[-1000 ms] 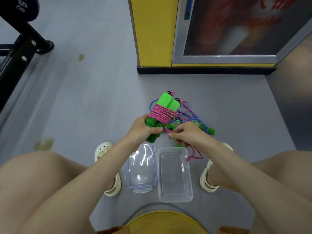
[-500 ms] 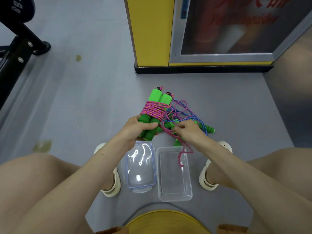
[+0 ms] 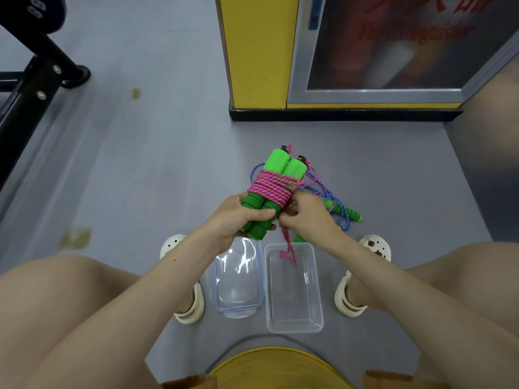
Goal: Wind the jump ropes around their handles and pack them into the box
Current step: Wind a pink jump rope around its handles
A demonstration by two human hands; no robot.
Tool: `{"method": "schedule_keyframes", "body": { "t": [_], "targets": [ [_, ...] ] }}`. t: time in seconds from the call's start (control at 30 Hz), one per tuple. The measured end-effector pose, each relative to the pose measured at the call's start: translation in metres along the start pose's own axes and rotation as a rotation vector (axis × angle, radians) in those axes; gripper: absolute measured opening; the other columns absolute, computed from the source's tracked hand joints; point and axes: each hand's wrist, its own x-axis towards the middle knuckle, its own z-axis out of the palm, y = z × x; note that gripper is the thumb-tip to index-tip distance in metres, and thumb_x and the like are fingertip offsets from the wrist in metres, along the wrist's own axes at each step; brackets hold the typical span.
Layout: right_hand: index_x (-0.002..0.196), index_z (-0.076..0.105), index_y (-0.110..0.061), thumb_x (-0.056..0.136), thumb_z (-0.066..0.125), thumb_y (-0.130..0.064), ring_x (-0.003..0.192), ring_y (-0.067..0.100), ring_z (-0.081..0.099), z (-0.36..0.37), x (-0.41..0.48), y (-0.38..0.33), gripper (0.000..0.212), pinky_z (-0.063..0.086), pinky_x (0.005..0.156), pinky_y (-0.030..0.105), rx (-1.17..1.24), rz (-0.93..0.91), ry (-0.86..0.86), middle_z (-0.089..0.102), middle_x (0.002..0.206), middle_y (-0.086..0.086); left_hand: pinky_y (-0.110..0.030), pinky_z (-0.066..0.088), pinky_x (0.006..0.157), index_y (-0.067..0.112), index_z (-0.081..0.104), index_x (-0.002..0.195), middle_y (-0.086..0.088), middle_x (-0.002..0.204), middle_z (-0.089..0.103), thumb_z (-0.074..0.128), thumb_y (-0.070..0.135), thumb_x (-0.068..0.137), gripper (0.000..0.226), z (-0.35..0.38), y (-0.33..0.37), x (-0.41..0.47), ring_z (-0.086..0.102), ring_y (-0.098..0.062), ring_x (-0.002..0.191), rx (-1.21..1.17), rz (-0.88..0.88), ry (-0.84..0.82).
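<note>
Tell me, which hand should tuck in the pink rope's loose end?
Right, probably. The right hand pinches the pink rope beside the wraps, while the left hand is busy gripping the green handles.

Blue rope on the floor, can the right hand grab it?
Probably not yet: the right hand pinches the loose end of the pink rope. Nothing blocks the blue rope just beyond it, though.

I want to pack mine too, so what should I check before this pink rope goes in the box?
1. Pink rope wound round the green handles: ok.
2. Loose tail tucked in: not ok, it dangles.
3. Left-hand grip round the handles: ok.
4. Box open and empty, lid off beside it: ok.
5. Blue jump rope wound: not ok, loose on the floor.
</note>
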Motion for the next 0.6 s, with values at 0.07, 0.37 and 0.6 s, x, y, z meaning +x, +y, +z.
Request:
{"method": "schedule_keyframes", "body": {
  "t": [0.07,0.37,0.6],
  "targets": [
    [0.097,0.052,-0.009,0.082,0.063,-0.020,0.071,0.022,0.059,0.001,0.000,-0.001,0.023,0.034,0.058,0.028,-0.299,-0.046,0.017,0.060,0.079,0.004,-0.030,0.055,0.064,0.010,0.062,0.110,-0.009,0.091,0.071,0.071,0.005,0.080,0.031,0.000,0.000,0.000,0.071,-0.027,0.079,-0.017,0.003,0.011],
    [0.085,0.058,-0.015,0.082,0.050,-0.002,0.091,0.029,0.061,-0.015,-0.006,0.037,0.015,0.040,0.063,0.031,-0.719,0.182,-0.154,0.063,0.089,0.006,-0.025,0.054,0.056,0.016,0.060,0.094,0.000,0.075,0.068,0.069,0.007,0.082,0.018,-0.029,0.014,-0.003,0.071,-0.017,0.065,-0.165,0.025,0.242],
    [0.111,0.062,-0.012,0.081,0.065,-0.011,0.093,0.016,0.062,0.004,-0.008,0.027,0.030,0.049,0.086,0.030,-0.077,0.073,-0.188,0.066,0.101,0.002,-0.030,0.053,0.066,0.016,0.062,0.093,0.001,0.074,0.071,0.067,0.004,0.082,0.017,-0.020,-0.002,-0.018,0.071,-0.022,0.069,-0.087,-0.044,0.069]
  ]
}}
